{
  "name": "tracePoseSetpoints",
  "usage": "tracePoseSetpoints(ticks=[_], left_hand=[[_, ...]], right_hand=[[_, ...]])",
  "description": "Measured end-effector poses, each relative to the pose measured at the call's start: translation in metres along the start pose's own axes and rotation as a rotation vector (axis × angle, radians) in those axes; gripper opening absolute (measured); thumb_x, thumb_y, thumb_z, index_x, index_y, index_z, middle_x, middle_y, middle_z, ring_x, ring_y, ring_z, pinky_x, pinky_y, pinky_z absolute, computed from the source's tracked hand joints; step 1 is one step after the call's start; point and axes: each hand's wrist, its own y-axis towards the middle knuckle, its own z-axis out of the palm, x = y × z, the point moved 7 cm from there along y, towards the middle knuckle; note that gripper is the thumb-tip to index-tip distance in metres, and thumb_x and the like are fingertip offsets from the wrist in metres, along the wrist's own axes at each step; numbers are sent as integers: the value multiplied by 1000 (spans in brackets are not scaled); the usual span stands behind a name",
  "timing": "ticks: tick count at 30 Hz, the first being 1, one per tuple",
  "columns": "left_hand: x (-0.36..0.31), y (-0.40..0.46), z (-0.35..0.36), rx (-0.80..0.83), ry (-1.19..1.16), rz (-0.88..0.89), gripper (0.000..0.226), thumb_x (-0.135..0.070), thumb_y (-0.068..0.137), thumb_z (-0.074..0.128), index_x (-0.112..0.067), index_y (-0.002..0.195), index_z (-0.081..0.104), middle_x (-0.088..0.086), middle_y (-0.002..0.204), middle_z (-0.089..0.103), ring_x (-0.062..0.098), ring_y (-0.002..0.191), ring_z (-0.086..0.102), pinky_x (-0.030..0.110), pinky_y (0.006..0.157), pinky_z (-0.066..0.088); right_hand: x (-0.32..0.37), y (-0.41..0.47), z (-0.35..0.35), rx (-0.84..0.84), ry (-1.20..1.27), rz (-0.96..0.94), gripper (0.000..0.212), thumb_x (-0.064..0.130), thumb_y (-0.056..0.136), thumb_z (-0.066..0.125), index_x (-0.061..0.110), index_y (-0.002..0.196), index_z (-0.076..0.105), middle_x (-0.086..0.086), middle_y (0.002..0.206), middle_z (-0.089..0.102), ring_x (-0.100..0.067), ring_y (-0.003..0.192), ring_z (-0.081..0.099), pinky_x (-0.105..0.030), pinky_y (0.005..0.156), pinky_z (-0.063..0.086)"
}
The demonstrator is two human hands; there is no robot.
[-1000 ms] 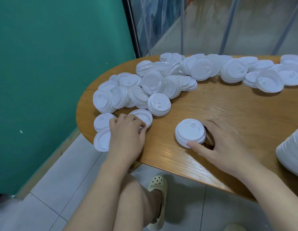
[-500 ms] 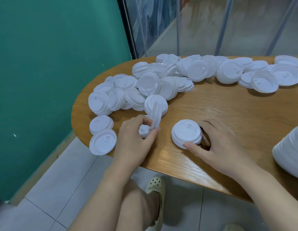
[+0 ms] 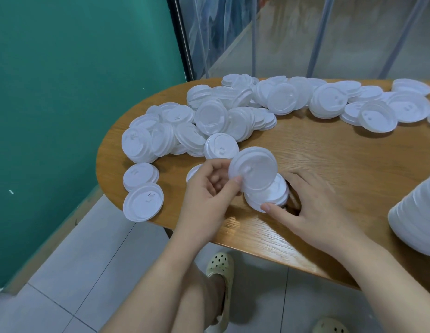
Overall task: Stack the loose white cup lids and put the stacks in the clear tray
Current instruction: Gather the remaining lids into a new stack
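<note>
A: What are the hands doing?
B: The left hand (image 3: 209,193) pinches one white lid (image 3: 253,170), tilted, just above a short stack (image 3: 269,197) on the table (image 3: 329,159). The right hand (image 3: 312,210) curls around that stack.
A: And the other lids?
B: A loose heap (image 3: 221,116) runs along the table's far side; a tall stack (image 3: 416,222) is at the right edge.

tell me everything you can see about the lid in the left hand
The lid is a round, white, thin plastic-looking cup lid with a raised rim and a small moulded tab near its middle. The left hand pinches its lower left edge, thumb in front. It is held tilted, off the table, just above the small stack of lids, which the right hand steadies. Whether it touches that stack cannot be told.
</note>
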Motion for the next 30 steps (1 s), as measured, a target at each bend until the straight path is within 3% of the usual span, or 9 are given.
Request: tracePoseSetpoints(ticks=[3,7,13,17,19,25,30], left_hand=[[9,3,2,43,-31,-105,20,-7,100,63,-9,119,68,5,94,79,17,84,74,25,77,59],[22,5,4,124,134,-154,21,-22,105,60,-18,122,71,4,89,78,18,78,71,31,77,58],[26,9,11,135,319,-145,21,-31,106,56,-25,118,72,-16,66,61,1,64,57,15,63,45],[26,12,18,131,373,-134,16,-35,106,55,-36,111,71,-2,82,71,3,68,60,20,67,50],[26,13,19,112,400,-120,16,-36,106,55,-38,108,70,3,96,75,9,82,67,24,75,52],[29,17,22,108,488,-99,25,-39,106,54,-30,120,73,-11,98,76,4,93,68,35,91,56],[31,21,22,107,512,-86,27,-40,106,53,-30,122,72,-15,101,75,-1,98,67,34,93,55]], right_hand=[[-1,0,1,4,-8,2,68,77,84,54,30,133,58,19,115,51,-6,112,46,-28,97,30],[-2,1,1,10,-5,6,67,72,83,61,28,133,58,19,117,50,-8,115,47,-30,99,32],[-3,1,2,14,8,-5,76,72,78,65,31,140,55,23,122,46,-5,120,43,-27,102,27],[-3,1,2,11,9,-5,75,72,77,67,30,138,57,18,122,54,-8,116,47,-25,98,27],[-4,1,2,4,14,-5,74,71,76,68,30,137,57,18,120,55,-8,115,48,-22,96,25],[-5,1,3,7,9,-6,84,87,73,53,32,138,55,22,120,52,-4,114,46,-23,96,26],[-4,1,2,-7,24,8,78,83,81,48,33,140,53,20,124,55,-6,119,47,-24,99,28]])
